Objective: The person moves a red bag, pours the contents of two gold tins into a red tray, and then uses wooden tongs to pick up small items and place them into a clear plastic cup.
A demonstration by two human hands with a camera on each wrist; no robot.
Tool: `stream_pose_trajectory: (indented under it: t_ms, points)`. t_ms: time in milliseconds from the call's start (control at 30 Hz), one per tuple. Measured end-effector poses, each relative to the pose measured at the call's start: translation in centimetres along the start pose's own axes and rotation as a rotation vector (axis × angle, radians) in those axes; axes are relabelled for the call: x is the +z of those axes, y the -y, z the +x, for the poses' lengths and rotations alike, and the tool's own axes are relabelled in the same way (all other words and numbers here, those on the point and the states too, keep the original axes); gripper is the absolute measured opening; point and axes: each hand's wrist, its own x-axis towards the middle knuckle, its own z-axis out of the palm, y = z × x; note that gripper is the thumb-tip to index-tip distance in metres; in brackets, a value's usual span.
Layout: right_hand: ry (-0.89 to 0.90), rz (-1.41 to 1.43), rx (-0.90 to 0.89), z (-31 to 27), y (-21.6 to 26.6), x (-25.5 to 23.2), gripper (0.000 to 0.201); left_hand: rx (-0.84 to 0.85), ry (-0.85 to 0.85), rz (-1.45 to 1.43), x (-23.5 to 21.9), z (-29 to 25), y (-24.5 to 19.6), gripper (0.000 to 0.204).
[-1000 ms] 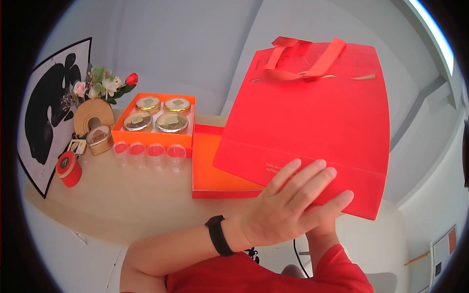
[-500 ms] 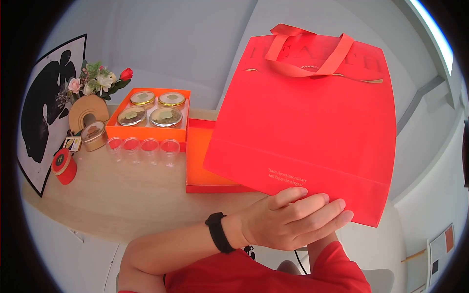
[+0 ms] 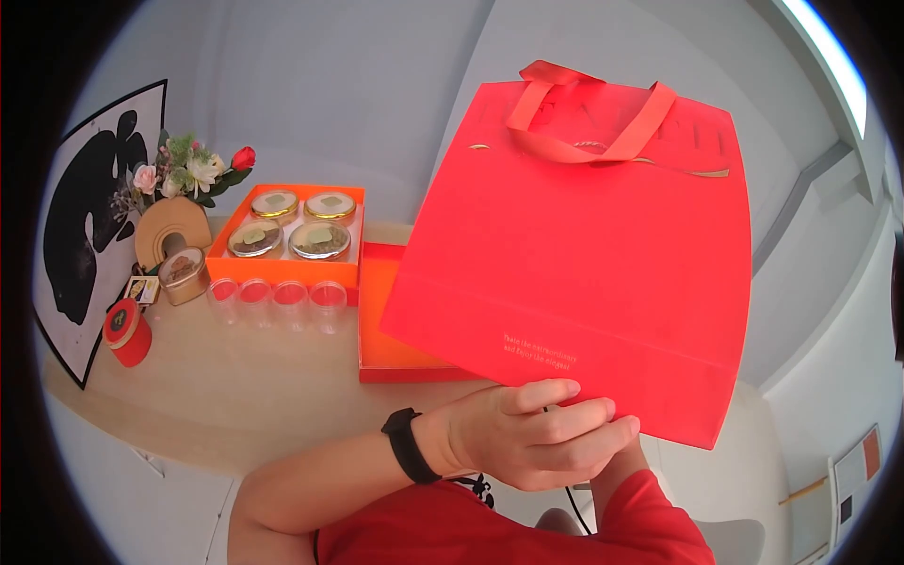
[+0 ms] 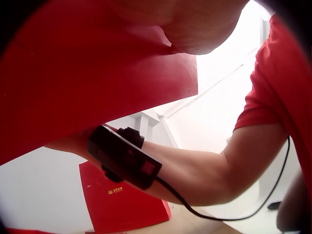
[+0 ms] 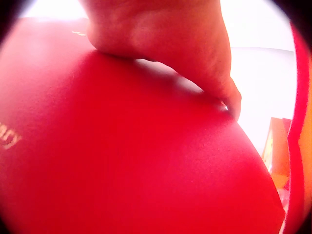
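A large red paper gift bag [image 3: 574, 254] with red ribbon handles [image 3: 645, 122] is held up, tilted, on the right in the head view. Small gold print runs near its lower edge. My left hand [image 3: 541, 438], with a black band on the wrist, grips that lower edge with bent fingers. Behind the bag, my right hand is hidden from the head camera. In the right wrist view the right hand [image 5: 170, 34] holds the bag's other side, its thumb [image 5: 234, 102] at the edge. The right forearm [image 4: 195, 170] passes beneath the bag in the left wrist view.
An orange box [image 3: 282, 271] holds several round lidded tins. Several clear cups [image 3: 290, 306] line up before it. An open red-and-orange box part [image 3: 414, 372] lies beside, partly behind the bag. Left on the table [image 3: 245, 395] are a red canister [image 3: 129, 339], another tin and flowers [image 3: 193, 174].
My left hand has moved from lying spread on the bag's front to gripping its lower edge with bent fingers. The bag rose slightly, then came down and a little left.
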Motion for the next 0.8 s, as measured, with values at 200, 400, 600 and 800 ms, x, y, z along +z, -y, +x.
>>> stream_pose_trajectory:
  t_ms: [200, 400, 600, 800]
  points:
    - [-0.018, 0.004, -0.02, -0.2, 0.4, 0.1, 0.062, -0.002, 0.023, 0.013, 0.0, 0.1, 0.0, 0.014]
    - [-0.042, 0.021, -0.049, -0.6, 0.4, 0.0, 0.06, -0.047, -0.029, -0.02, -0.1, 0.3, 0.7, 0.043]
    - [-0.081, 0.047, -0.102, -0.4, 0.6, 0.3, 0.059, -0.313, -0.14, -0.087, -0.9, 0.9, 4.0, 0.073]
    - [-0.199, 0.085, -0.25, 0.0, 1.3, 2.2, 0.058, -0.837, 0.049, -0.344, -3.0, -2.4, 7.2, 0.076]
